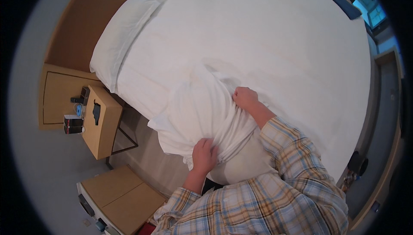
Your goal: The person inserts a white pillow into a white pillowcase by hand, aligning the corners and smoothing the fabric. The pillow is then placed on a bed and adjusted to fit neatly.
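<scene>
A white cloth lies bunched at the near edge of the bed, its folds gathered around an off-white padded bulk that shows between it and the plaid shirt. The left hand is partly closed, fingers curled over the cloth's near side and gripping the gathered fabric. The right hand is closed more tightly, knuckles up, clenched on the cloth's farther right side. The two hands are well apart, with stretched creases running between them.

Beyond the cloth, a white pillow rests at the headboard end. Left of the bed, a wooden worktop carries a flat dark item; along its wall side stands a dark box, whose contents I cannot make out. Nearer the person is a wooden cabinet, seen from above.
</scene>
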`<state>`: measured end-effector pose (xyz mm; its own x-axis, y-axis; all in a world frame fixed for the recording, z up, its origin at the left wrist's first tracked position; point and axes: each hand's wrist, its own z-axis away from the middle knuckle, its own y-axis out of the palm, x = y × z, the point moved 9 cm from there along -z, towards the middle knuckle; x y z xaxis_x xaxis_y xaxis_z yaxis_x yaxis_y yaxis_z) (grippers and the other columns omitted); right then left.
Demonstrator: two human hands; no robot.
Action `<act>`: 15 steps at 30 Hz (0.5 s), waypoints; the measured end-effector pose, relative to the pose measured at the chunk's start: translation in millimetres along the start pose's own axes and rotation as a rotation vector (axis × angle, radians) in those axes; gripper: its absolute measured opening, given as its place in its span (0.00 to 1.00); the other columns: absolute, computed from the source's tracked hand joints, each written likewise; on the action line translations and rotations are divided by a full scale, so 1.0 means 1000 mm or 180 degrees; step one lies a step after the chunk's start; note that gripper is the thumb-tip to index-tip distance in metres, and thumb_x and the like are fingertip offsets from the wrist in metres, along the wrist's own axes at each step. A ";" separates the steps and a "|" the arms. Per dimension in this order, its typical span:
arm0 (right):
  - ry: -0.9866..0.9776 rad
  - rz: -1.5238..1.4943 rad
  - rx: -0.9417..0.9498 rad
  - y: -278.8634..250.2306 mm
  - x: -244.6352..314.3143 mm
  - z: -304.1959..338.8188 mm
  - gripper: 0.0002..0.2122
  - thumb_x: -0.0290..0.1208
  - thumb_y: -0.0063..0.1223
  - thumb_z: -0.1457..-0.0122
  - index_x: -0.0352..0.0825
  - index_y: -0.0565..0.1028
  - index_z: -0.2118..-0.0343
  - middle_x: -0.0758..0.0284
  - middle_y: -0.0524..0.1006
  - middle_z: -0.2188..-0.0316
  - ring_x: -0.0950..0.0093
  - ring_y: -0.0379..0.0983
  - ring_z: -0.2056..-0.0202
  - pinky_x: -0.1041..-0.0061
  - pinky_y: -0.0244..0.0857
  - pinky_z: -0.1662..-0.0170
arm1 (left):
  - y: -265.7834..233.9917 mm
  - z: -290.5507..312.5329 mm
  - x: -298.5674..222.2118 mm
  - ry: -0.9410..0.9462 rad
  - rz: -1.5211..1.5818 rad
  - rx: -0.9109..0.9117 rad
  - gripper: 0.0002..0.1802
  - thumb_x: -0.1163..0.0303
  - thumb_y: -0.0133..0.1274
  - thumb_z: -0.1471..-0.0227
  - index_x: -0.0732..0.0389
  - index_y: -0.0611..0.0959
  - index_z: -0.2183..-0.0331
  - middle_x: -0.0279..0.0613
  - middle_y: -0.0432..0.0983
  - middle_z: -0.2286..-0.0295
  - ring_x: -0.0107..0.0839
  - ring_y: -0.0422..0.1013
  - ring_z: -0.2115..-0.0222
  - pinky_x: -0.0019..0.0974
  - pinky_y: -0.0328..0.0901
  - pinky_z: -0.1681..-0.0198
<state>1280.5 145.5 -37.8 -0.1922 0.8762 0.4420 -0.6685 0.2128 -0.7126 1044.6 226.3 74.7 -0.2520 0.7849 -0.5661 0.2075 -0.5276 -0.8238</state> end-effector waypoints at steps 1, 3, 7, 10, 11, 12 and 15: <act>-0.0065 0.0325 0.0067 0.000 -0.004 0.000 0.15 0.40 0.47 0.46 0.37 0.77 0.60 0.61 0.78 0.61 0.65 0.73 0.55 0.65 0.66 0.53 | -0.002 -0.005 -0.003 0.0054 0.0004 -0.0060 0.13 0.71 0.56 0.58 0.64 0.77 0.66 0.51 0.72 0.69 0.50 0.69 0.66 0.45 0.64 0.64; 0.0310 0.0404 0.0367 0.003 -0.045 0.007 0.15 0.40 0.47 0.47 0.38 0.77 0.61 0.61 0.76 0.58 0.65 0.72 0.54 0.65 0.65 0.52 | 0.009 -0.012 -0.004 -0.0049 0.0039 0.0356 0.10 0.71 0.55 0.57 0.62 0.79 0.68 0.49 0.73 0.70 0.49 0.69 0.67 0.44 0.64 0.64; 0.0657 0.0367 0.0231 0.020 -0.102 0.023 0.15 0.41 0.49 0.49 0.37 0.76 0.63 0.60 0.77 0.60 0.64 0.72 0.55 0.65 0.66 0.54 | 0.024 -0.016 -0.012 -0.0021 -0.0011 0.0802 0.06 0.70 0.54 0.57 0.60 0.80 0.72 0.45 0.75 0.71 0.47 0.70 0.68 0.43 0.65 0.65; 0.0573 0.0196 0.0059 0.028 -0.113 0.024 0.14 0.42 0.49 0.50 0.38 0.75 0.65 0.61 0.77 0.62 0.63 0.73 0.57 0.65 0.66 0.56 | 0.024 -0.009 -0.013 -0.0091 -0.0008 0.0708 0.07 0.70 0.55 0.57 0.60 0.80 0.71 0.46 0.75 0.70 0.46 0.70 0.68 0.43 0.66 0.65; 0.0526 0.0188 -0.0055 0.026 -0.111 0.025 0.14 0.42 0.49 0.49 0.39 0.75 0.65 0.61 0.77 0.63 0.63 0.73 0.58 0.65 0.66 0.56 | 0.025 -0.002 -0.014 -0.0097 0.0067 0.0716 0.07 0.69 0.55 0.57 0.60 0.80 0.71 0.46 0.75 0.70 0.46 0.71 0.68 0.43 0.66 0.64; 0.0507 0.0161 -0.0038 0.027 -0.108 0.026 0.13 0.42 0.49 0.49 0.39 0.75 0.66 0.62 0.78 0.64 0.63 0.73 0.58 0.65 0.66 0.57 | 0.026 0.007 -0.015 -0.0119 0.0139 0.0698 0.08 0.69 0.55 0.56 0.60 0.80 0.71 0.46 0.75 0.70 0.46 0.71 0.68 0.43 0.66 0.64; 0.0513 0.0105 -0.0085 0.023 -0.092 0.030 0.12 0.41 0.49 0.49 0.40 0.74 0.66 0.63 0.77 0.64 0.63 0.73 0.60 0.64 0.66 0.57 | 0.022 0.025 -0.008 -0.0254 0.0311 0.0542 0.09 0.68 0.55 0.57 0.61 0.80 0.70 0.47 0.74 0.69 0.47 0.70 0.67 0.43 0.65 0.62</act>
<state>1261.1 56.4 -78.9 -0.0946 0.9405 0.3264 -0.6439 0.1923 -0.7406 1027.2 200.5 60.1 -0.3139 0.7026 -0.6386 0.0736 -0.6526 -0.7541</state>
